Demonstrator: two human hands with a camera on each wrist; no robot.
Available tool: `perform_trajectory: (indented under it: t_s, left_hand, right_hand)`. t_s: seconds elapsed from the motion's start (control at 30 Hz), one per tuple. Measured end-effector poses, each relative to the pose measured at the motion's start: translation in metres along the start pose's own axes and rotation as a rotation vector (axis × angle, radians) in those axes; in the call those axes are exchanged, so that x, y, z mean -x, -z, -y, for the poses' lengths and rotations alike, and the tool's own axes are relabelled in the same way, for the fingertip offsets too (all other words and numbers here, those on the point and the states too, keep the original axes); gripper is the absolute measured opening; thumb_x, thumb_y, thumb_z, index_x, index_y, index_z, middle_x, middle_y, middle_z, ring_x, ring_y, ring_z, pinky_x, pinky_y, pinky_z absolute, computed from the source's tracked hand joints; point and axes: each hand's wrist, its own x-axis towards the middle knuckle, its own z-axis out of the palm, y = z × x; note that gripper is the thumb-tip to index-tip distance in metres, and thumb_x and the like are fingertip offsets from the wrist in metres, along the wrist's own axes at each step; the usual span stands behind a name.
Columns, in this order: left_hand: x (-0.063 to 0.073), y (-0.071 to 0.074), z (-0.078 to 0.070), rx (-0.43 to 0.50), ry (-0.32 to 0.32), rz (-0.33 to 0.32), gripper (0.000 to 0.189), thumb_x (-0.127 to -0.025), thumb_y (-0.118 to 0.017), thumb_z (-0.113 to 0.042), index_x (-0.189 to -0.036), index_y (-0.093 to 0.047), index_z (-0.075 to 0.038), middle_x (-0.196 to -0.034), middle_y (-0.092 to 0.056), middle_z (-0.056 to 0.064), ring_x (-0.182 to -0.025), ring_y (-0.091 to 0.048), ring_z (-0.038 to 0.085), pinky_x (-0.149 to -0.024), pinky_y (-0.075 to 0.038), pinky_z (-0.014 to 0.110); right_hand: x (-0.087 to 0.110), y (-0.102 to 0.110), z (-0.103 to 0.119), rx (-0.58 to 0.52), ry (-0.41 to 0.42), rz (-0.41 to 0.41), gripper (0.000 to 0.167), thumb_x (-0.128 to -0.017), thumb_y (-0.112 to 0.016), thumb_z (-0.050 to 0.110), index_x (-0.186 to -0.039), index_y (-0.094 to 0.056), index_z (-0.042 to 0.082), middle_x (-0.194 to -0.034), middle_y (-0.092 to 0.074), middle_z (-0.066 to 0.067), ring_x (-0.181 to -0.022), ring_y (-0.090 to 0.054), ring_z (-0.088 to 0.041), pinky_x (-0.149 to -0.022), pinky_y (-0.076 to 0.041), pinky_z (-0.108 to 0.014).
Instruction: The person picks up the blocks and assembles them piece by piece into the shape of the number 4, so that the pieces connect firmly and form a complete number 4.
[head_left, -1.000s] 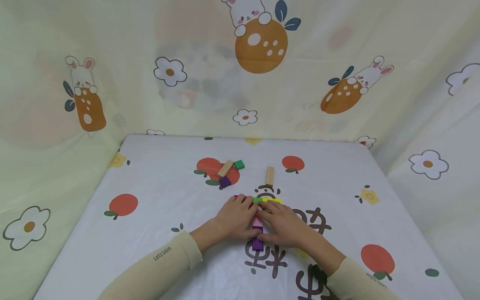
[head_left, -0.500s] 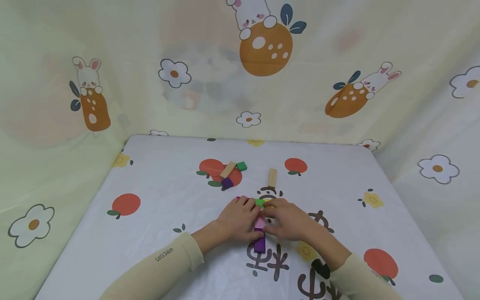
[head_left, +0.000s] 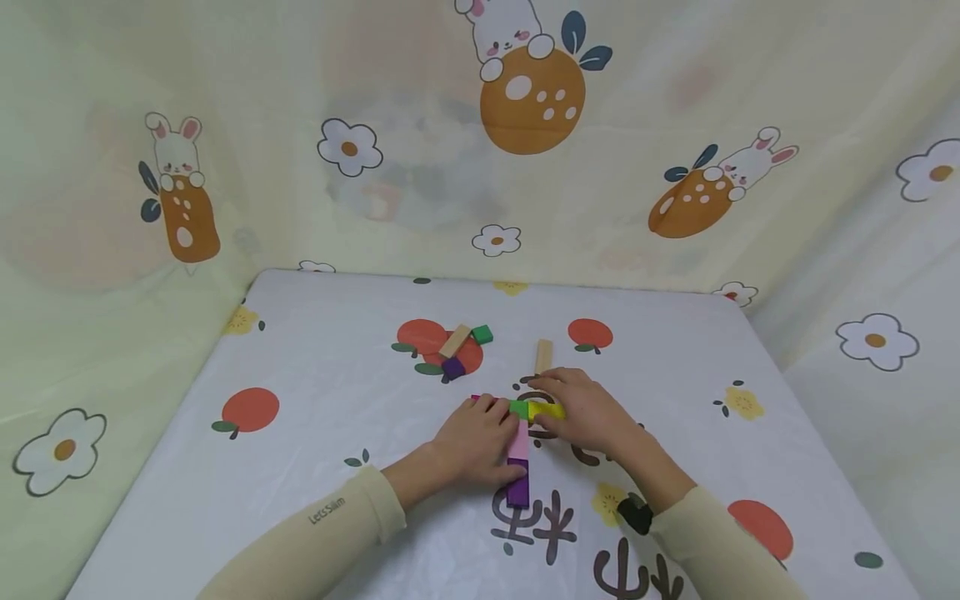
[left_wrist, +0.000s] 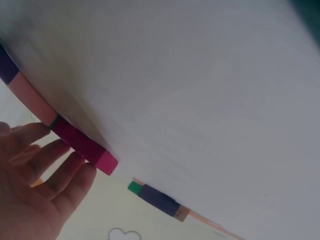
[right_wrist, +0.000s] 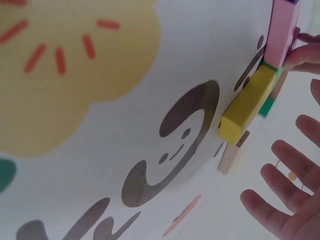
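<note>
Laying coloured blocks flat into a T on the table (head_left: 300, 367). Left hand (head_left: 472, 437), fingers relaxed, resting against pink block (head_left: 518, 442) and magenta block (left_wrist: 85, 146). Right hand (head_left: 581, 408) loose, empty, hovering above yellow block (head_left: 546, 410). Next: probably fetching wooden block (head_left: 542, 356) just beyond, with careful alignment.

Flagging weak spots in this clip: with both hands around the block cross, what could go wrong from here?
1. The right hand hovers over the yellow block, fingers spread; a brush could knock it out of line with the green block.
2. The left hand lies against the pink block and magenta block; pulling away might drag them.
3. The tablecloth looks wrinkled, so blocks may shift.
</note>
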Motion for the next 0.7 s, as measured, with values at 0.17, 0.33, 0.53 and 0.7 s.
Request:
perform_trajectory:
  t_s: [0.17,0.33,0.53,0.7]
  left_hand:
    - [-0.001,0.0,0.0,-0.01,0.004,-0.004,0.074,-0.092,-0.052,-0.075,-0.141,-0.058,-0.02,-0.139,-0.056,0.002,-0.129,-0.05,0.022,-0.109,-0.046,0.038]
    - [0.0,0.002,0.001,-0.002,0.006,0.006,0.076,-0.092,-0.053,-0.075,-0.144,-0.057,-0.019,-0.14,-0.056,0.003,-0.13,-0.049,0.023,-0.11,-0.046,0.039]
    - [-0.001,0.002,0.0,-0.001,0.007,0.015,0.077,-0.092,-0.054,-0.075,-0.146,-0.056,-0.019,-0.142,-0.055,0.003,-0.132,-0.049,0.023,-0.111,-0.046,0.04]
    - [-0.001,-0.001,-0.001,0.004,0.004,0.024,0.078,-0.092,-0.053,-0.075,-0.146,-0.055,-0.019,-0.143,-0.055,0.003,-0.132,-0.049,0.023,-0.112,-0.045,0.04]
  right_hand:
    - [-0.008,0.0,-0.006,0.001,-0.018,0.002,0.056,-0.092,-0.077,0.029,-0.145,-0.061,0.018,-0.148,-0.055,-0.017,-0.137,-0.051,-0.04,-0.109,-0.047,-0.06]
    - [-0.014,-0.001,-0.012,-0.001,-0.05,-0.001,0.056,-0.093,-0.075,0.03,-0.145,-0.06,0.017,-0.151,-0.052,-0.017,-0.138,-0.05,-0.041,-0.108,-0.047,-0.062]
    - [-0.021,-0.002,-0.016,0.015,-0.05,-0.016,0.058,-0.094,-0.075,0.031,-0.146,-0.058,0.015,-0.153,-0.051,-0.018,-0.139,-0.049,-0.042,-0.108,-0.047,-0.061]
    - [-0.029,-0.005,-0.022,0.006,-0.051,-0.02,0.061,-0.095,-0.073,0.029,-0.15,-0.054,0.014,-0.155,-0.048,-0.021,-0.14,-0.047,-0.045,-0.11,-0.044,-0.064]
